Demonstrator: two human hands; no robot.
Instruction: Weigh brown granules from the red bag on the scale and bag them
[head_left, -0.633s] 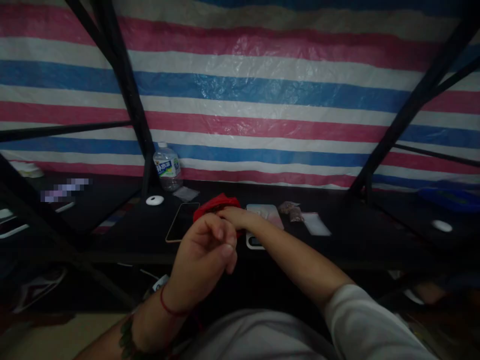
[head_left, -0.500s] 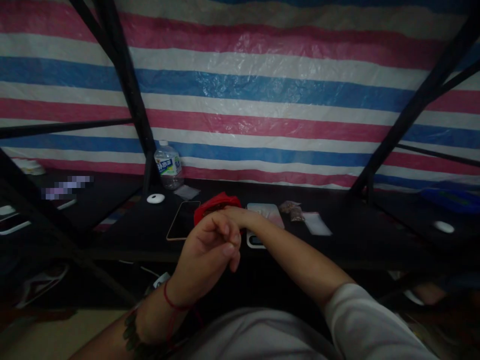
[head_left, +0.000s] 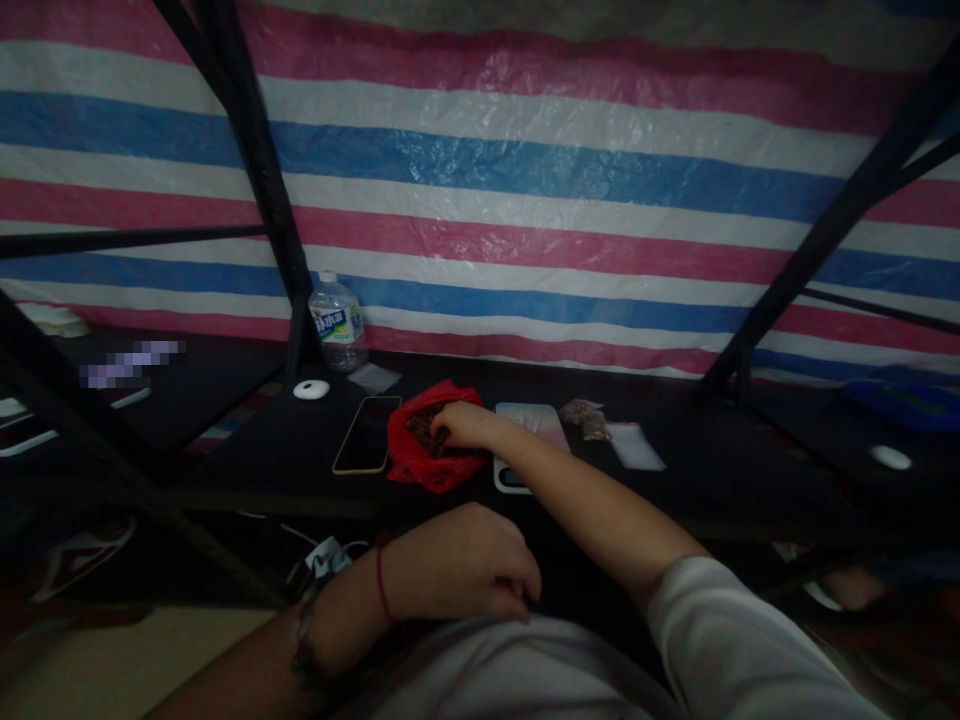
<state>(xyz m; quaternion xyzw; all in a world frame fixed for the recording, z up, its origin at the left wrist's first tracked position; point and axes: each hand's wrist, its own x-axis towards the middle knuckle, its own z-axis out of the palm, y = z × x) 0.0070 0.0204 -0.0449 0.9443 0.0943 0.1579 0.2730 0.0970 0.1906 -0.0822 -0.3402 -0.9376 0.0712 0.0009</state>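
My right hand [head_left: 459, 424] reaches into an open red plastic bag [head_left: 429, 462] on the black table [head_left: 697, 480]; its fingers curl into the dark brown bits inside, and what they grip is hidden. My left hand [head_left: 465, 562] rests low against my white shirt, fingers curled under, with a red string round the wrist. Right of the bag sits a small scale [head_left: 529, 428] with a pale platform, partly covered by my forearm.
A phone [head_left: 367, 434] lies left of the bag, with a white round disc [head_left: 310, 389] and a water bottle [head_left: 338, 322] behind it. Small clear bags [head_left: 586, 418] and a flat pouch [head_left: 634, 446] lie right of the scale. Black frame posts and a striped tarp stand behind.
My left hand has dropped from in front of the bag down to my lap. With it gone, the red bag and my right hand in it show plainly.
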